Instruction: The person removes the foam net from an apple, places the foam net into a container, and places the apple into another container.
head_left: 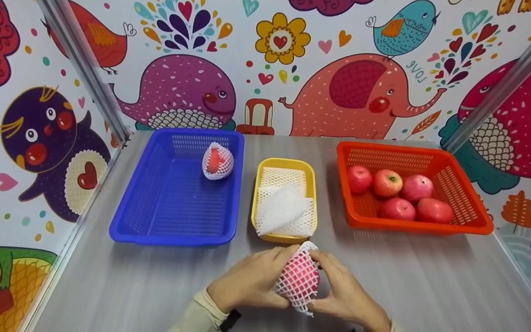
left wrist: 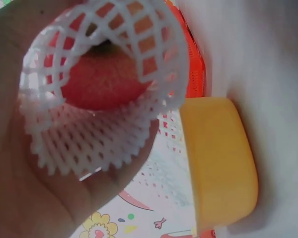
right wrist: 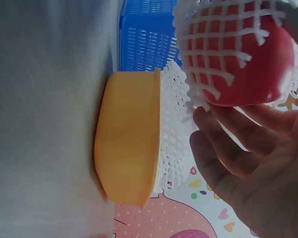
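A red apple (head_left: 303,277) with a white foam net sleeve (left wrist: 97,139) around it is held between both hands, in front of the yellow basket. The left hand (head_left: 254,277) grips its left side, thumb low and fingers near the top. On the other side the right hand (head_left: 346,291) holds the net and apple between its fingers above and thumb below. Seen from the left wrist, the sleeve's open end gapes and the apple's stem hollow shows inside. In the right wrist view, part of the apple's red skin (right wrist: 268,69) lies outside the net's ragged edge.
A yellow basket (head_left: 312,193) holds a pile of white foam nets (head_left: 284,207). The blue basket (head_left: 122,203) at the left contains one netted apple (head_left: 218,161). In the orange-red basket (head_left: 470,193) at the right lie several bare apples (head_left: 398,210). Printed panels surround the grey table (head_left: 155,281).
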The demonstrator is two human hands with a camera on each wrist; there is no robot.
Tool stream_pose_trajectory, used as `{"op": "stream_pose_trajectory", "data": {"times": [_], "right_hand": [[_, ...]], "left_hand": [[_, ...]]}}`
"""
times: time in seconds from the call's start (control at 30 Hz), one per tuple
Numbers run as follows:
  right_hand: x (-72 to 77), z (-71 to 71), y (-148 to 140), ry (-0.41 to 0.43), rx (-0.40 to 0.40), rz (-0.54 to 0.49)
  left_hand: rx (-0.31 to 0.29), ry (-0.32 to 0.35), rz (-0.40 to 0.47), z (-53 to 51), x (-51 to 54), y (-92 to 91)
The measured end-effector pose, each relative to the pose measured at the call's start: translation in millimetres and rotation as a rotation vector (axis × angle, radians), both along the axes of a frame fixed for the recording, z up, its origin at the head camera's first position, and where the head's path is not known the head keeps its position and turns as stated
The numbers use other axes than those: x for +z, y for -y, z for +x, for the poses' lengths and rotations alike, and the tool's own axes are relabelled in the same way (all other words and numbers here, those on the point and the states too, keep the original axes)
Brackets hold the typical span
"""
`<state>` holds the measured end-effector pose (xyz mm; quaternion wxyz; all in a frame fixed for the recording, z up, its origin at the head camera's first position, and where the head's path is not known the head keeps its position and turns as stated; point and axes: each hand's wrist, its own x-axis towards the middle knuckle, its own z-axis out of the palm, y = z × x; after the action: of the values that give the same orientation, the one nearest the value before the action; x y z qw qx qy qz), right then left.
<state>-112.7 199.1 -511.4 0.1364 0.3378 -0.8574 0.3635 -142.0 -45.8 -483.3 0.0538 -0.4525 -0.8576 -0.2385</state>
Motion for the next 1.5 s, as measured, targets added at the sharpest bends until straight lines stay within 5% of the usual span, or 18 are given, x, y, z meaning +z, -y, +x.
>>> {"op": "stream_pose_trajectory", "data": {"times": [0.13, 0.4, 0.6, 0.8, 0.93, 1.07, 1.27, 1.37, 1.5], "right_hand": [[-0.7, 0.6, -2.5, -0.007, -0.021, -0.021], [2.2, 0.6, -7.7, 0.013, -0.052, -0.071], [2.8, -0.2, -9.0, 0.046, -0.049, -0.081], [4.9, 2.1, -16.2, 0.048, -0.119, -0.119], [7.7, 4.5, -24.9, 0.052, -0.194, -0.188], [15.4, 6.2, -28.3, 0.04, -0.255, -0.247], [26.1, 9.6, -24.4, 0.052, -0.28, -0.261], [18.3, 9.3, -26.3, 0.06, -0.295, -0.237], [8.6, 10.0, -30.6, 0.085, -0.311, -0.217]], "left_hand": [[-0.013, 0.031, -0.002, -0.4, 3.9, 6.0], [-0.028, -0.097, 0.107, -3.7, 14.3, 16.1], [-0.035, -0.068, 0.138, -4.8, 14.9, 16.1], [-0.031, -0.076, 0.109, -5.6, 17.9, 20.8], [-0.011, -0.124, 0.103, -11.0, 28.9, 30.4], [0.028, -0.188, 0.127, -29.7, 55.7, 41.4], [0.12, -0.186, 0.076, -78.4, 98.6, 40.8], [0.181, -0.141, -0.005, -106.4, 109.7, 32.4], [0.245, -0.06, -0.102, -143.6, 110.2, 16.8]]}}
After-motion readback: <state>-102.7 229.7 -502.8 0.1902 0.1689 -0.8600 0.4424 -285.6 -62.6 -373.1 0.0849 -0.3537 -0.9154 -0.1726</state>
